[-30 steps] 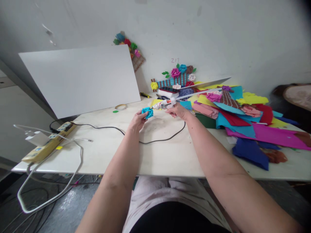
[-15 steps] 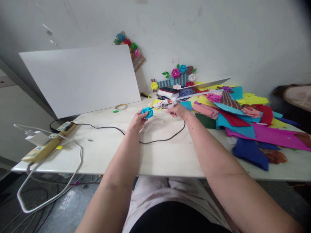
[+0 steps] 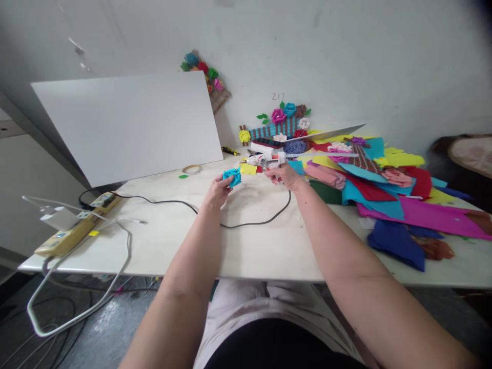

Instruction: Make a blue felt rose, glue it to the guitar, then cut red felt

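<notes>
— What was the left hand [image 3: 219,188] holding?
— Its fingers pinched a blue felt flower [image 3: 232,177], raised just above the bench [image 3: 184,241], towards the far side.
— And the right hand [image 3: 284,176]?
— Its fingers were closed round a glue gun [image 3: 265,161], nozzle pointing left, near the flower; whether they touched, I couldn't tell. The black cord [image 3: 249,223] looped across the bench, with felt sheets [image 3: 384,189] heaped to the right.

Your right hand [image 3: 286,177] wraps the glue gun [image 3: 265,160] grip, so the trigger's hidden. Left hand [image 3: 217,192] pinches the flower [image 3: 232,177] & covers its near side. Board [image 3: 126,123] blocks pt of the bouquet [image 3: 205,77]. Felt pile [image 3: 384,189] runs off the rt edge; the dark shape [image 3: 471,151] there is too blurred to ID.
</notes>
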Demonstrator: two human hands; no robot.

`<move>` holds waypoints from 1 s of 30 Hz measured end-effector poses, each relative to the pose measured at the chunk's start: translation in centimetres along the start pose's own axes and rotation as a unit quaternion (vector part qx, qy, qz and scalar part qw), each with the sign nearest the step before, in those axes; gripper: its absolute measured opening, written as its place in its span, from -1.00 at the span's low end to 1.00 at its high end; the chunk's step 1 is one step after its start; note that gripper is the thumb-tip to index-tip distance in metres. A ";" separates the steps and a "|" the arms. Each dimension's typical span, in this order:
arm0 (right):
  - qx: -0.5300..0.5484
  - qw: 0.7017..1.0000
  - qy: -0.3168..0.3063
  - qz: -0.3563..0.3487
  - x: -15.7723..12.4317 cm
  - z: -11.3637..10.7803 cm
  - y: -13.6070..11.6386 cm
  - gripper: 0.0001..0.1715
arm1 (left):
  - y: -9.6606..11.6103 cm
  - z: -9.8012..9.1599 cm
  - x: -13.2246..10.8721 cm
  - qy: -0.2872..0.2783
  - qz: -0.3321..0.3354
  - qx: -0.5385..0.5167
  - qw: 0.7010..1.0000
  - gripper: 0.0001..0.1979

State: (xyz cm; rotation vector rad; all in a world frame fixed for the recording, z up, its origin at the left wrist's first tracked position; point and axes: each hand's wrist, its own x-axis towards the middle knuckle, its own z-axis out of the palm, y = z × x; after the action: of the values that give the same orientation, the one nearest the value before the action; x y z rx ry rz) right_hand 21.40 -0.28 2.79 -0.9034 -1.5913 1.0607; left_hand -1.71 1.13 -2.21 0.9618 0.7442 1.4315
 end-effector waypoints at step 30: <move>-0.553 0.828 -0.060 0.073 1.0 2.7 3.7 -0.55 | 0.6 0.6 -0.1 0.052 0.055 -0.002 0.997 -0.68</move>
State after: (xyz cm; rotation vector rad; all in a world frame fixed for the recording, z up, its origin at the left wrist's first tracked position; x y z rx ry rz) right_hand 18.75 1.33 -0.74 -1.7465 -2.2860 0.1663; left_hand -1.49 0.89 -1.41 0.9443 0.7741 1.5878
